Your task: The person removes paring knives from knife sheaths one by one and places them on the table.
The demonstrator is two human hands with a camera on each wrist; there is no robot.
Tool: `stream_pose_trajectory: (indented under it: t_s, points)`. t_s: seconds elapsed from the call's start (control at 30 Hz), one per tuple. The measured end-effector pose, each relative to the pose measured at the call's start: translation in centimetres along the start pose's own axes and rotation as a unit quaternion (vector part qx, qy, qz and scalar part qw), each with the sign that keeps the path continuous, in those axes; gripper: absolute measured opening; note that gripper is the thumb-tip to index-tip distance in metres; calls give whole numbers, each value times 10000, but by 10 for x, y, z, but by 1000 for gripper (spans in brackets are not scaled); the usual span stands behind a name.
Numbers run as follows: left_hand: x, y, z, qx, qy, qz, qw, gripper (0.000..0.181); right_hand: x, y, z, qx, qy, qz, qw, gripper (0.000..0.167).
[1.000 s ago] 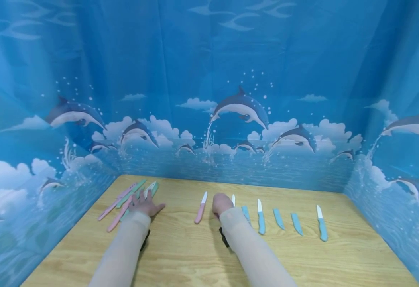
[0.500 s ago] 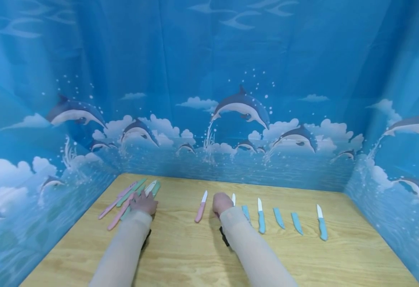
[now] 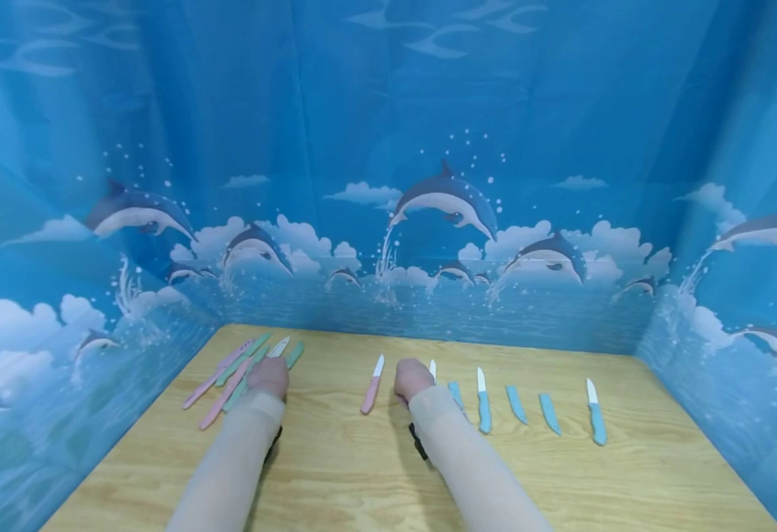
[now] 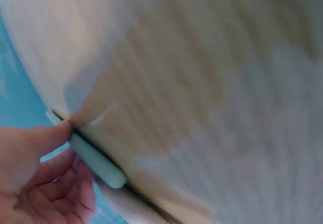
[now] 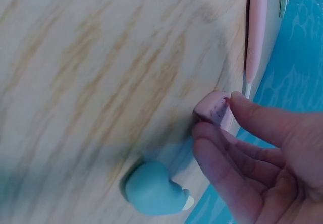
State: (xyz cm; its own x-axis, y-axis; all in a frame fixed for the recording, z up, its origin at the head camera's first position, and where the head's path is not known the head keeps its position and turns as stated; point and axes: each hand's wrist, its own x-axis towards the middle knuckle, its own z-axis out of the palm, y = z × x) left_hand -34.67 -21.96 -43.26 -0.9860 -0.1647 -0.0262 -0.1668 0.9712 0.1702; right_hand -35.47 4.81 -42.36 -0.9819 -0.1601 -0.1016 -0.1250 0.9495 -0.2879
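Observation:
My left hand [image 3: 268, 377] is at the pile on the left side of the table. Its thumb and fingers pinch a green-handled knife [image 4: 98, 166], whose white blade seems to point away from me in the head view. A green sheath [image 3: 296, 355] lies just right of that hand. Near the middle, my right hand [image 3: 412, 380] pinches a small pink piece [image 5: 214, 107], apparently a knife sheath, mostly hidden by the fingers. Left of it lies a pink-handled knife [image 3: 371, 393] with a white blade. A blue-handled knife [image 5: 151, 188] lies close to my right hand.
Pink and green knives and sheaths overlap at the left, including a pink handle [image 3: 215, 414]. To the right lie a blue knife [image 3: 484, 410], blue sheaths [image 3: 517, 405] and another blue knife [image 3: 597, 421]. A dolphin-print curtain [image 3: 361, 222] encloses the wooden table [image 3: 335, 473].
My left hand's spread fingers have drawn in and now pinch the green-handled knife. The green sheath beside it has shifted slightly right. My right hand stays in place.

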Motion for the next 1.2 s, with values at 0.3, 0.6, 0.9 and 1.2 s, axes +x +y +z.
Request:
stream_pose_trajectory:
  t_s: [0.3,0.6,0.9,1.2]
  points:
    - [-2,-5,-5,-459,4,24,9989,32,-12,2,-18,71,-266,-529,9982,54]
    - [-14,0,-4,-232,425,454,9978,25,-42,24,-31,-48,357,-1020,9941,69]
    - [-38,47,6,-153,1111,1059,9880,32,-75,44,-30,-27,513,-1730,9836,86]
    - [-74,94,5,-422,1851,1995,9613,24,-91,53,-25,-73,1000,-2049,9736,87]
